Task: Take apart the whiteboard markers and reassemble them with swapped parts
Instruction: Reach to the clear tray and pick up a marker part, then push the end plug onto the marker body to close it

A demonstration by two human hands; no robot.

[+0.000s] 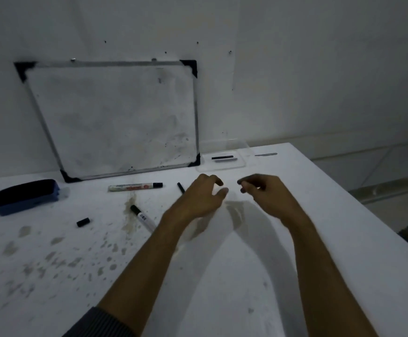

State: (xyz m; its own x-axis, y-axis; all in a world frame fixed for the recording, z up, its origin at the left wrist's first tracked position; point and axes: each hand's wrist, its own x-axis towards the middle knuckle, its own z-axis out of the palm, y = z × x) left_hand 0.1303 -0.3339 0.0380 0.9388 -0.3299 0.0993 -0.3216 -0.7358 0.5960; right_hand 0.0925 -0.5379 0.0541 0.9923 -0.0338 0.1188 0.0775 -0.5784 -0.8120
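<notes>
You are holding both hands over the table (295, 239), left hand (199, 198) fingers spread and empty, right hand (262, 193) fingers curled, contents unclear, a black marker part (181, 187) just left of your left fingertips.

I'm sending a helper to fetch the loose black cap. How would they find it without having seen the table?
Start at the dark blue eraser on the left of the white table. Nearer the person and to its right lies the loose black cap, alone on the stained surface, left of the white marker. It is the only short black stub, with no barrel attached.
</notes>
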